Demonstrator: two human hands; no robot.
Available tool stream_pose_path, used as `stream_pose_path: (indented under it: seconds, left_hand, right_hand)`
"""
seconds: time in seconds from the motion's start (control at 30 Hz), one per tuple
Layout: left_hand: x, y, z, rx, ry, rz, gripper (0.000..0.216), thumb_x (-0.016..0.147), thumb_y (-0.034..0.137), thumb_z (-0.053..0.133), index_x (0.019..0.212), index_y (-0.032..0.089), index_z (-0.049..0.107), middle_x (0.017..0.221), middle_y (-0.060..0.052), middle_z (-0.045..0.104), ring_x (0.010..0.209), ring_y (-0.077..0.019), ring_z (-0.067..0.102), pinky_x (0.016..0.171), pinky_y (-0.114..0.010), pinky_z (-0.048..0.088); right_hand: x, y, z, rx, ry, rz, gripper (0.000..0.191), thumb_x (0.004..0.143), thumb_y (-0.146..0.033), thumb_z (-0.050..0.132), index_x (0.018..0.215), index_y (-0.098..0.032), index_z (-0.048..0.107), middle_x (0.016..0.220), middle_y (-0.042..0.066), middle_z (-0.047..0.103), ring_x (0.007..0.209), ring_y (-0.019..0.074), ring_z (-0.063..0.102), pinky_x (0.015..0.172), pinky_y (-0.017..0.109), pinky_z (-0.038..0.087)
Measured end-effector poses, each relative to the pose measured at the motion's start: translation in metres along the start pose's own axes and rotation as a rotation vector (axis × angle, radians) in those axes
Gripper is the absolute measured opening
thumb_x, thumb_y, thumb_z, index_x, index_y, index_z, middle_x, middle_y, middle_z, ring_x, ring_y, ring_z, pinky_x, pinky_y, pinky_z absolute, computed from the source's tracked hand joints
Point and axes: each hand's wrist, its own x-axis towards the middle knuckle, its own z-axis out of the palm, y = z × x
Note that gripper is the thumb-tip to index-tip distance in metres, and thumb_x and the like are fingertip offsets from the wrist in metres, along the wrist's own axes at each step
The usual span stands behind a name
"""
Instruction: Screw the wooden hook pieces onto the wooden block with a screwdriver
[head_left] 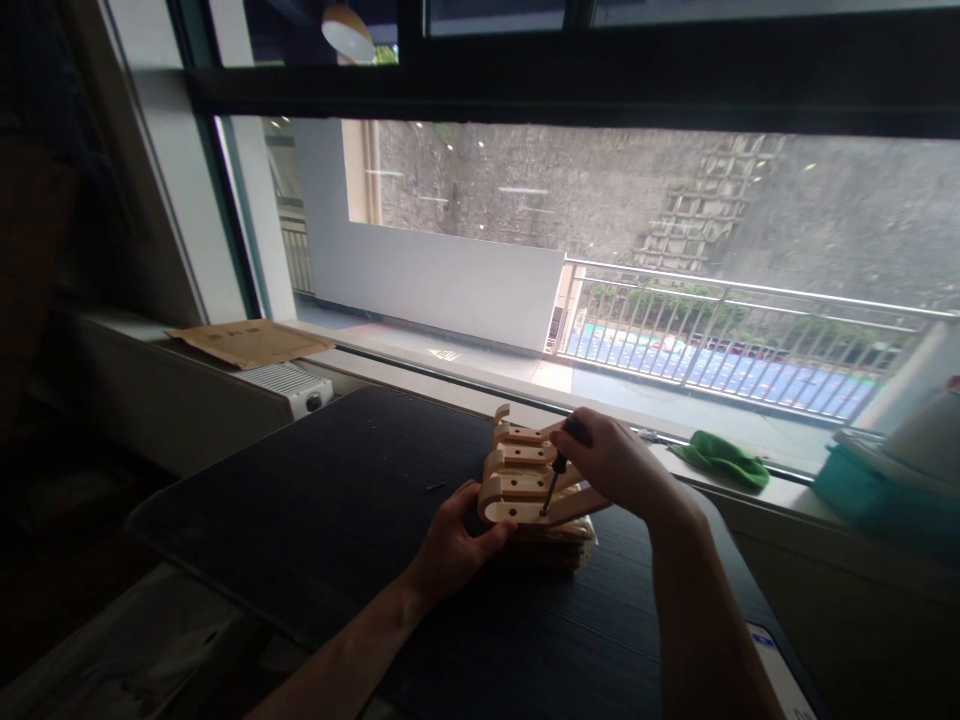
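Near the far edge of the tabletop, the left hand clasps a wooden rack; the right hand grips a screwdriver. Screwing seems underway at the rack's near end (finished screws: cannot tell).

The table left of the rack gives a broad way in, past one small dark piece near the left hand. Above the rack, the right hand and tilted screwdriver bar passage; behind stands the window.

Right hand holding screwdriver, left hand gripping wooden pieces
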Motion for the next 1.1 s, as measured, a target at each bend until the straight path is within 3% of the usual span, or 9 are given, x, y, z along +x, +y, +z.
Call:
stream_pose_path:
  seconds: [0.13, 0.27, 0.5, 0.77, 0.93, 1.1]
  left_hand:
    - [-0.0003, 0.0032, -0.0004, 0.002, -0.007, -0.01, 0.021, 0.074, 0.028, 0.065, 0.088, 0.014, 0.058, 0.09, -0.005, 0.062, 0.085, -0.0194, 0.058, 0.078, -0.028, 0.048]
    - [-0.0006, 0.003, -0.0006, 0.006, -0.016, -0.008, 0.022, 0.074, 0.028, 0.065, 0.09, 0.014, 0.058, 0.09, -0.005, 0.062, 0.085, -0.0192, 0.058, 0.078, -0.028, 0.048]
    - [-0.0005, 0.0009, -0.0009, -0.007, -0.009, -0.001, 0.02, 0.074, 0.029, 0.066, 0.086, 0.015, 0.057, 0.094, -0.006, 0.063, 0.09, -0.0206, 0.059, 0.079, -0.028, 0.048]
    - [0.0003, -0.0013, 0.0, 0.003, -0.007, -0.009, 0.022, 0.074, 0.029, 0.066, 0.088, 0.015, 0.057, 0.091, -0.005, 0.063, 0.085, -0.0192, 0.059, 0.078, -0.027, 0.048]
    - [-0.0005, -0.0019, -0.0004, 0.002, -0.01, 0.006, 0.021, 0.075, 0.029, 0.065, 0.089, 0.016, 0.057, 0.094, -0.005, 0.062, 0.089, -0.0198, 0.059, 0.08, -0.028, 0.048]
    - [-0.0008, -0.0007, 0.0001, -0.004, -0.005, 0.002, 0.023, 0.074, 0.028, 0.066, 0.092, 0.015, 0.059, 0.094, -0.005, 0.063, 0.089, -0.0198, 0.059, 0.08, -0.028, 0.048]
  right_hand:
    - [-0.0029, -0.0038, -0.0024, 0.059, -0.023, -0.056, 0.02, 0.082, -0.04, 0.048, 0.089, -0.025, 0.059, 0.07, -0.003, 0.062, 0.059, 0.0124, 0.052, 0.052, 0.024, 0.033]
    - [-0.002, -0.0036, -0.0016, 0.078, -0.058, -0.07, 0.019, 0.082, -0.039, 0.048, 0.083, -0.024, 0.059, 0.067, -0.002, 0.061, 0.058, 0.0119, 0.052, 0.051, 0.024, 0.032]
    - [0.0, -0.0007, -0.0004, -0.025, 0.009, 0.042, 0.026, 0.082, -0.043, 0.046, 0.079, -0.021, 0.059, 0.067, 0.001, 0.062, 0.055, 0.0125, 0.049, 0.049, 0.025, 0.029]
    - [-0.0051, -0.0026, -0.0082, 0.101, -0.095, -0.028, 0.023, 0.082, -0.04, 0.047, 0.084, -0.024, 0.064, 0.068, -0.001, 0.062, 0.058, 0.0118, 0.052, 0.051, 0.024, 0.033]
    - [-0.0021, -0.0005, -0.0048, 0.028, -0.044, 0.001, 0.029, 0.082, -0.044, 0.046, 0.075, -0.021, 0.062, 0.062, -0.001, 0.06, 0.054, 0.012, 0.049, 0.049, 0.025, 0.032]
    - [-0.0024, 0.0008, -0.0045, 0.03, -0.023, 0.008, 0.028, 0.083, -0.045, 0.046, 0.081, -0.022, 0.061, 0.067, 0.0, 0.062, 0.058, 0.0133, 0.052, 0.051, 0.026, 0.033]
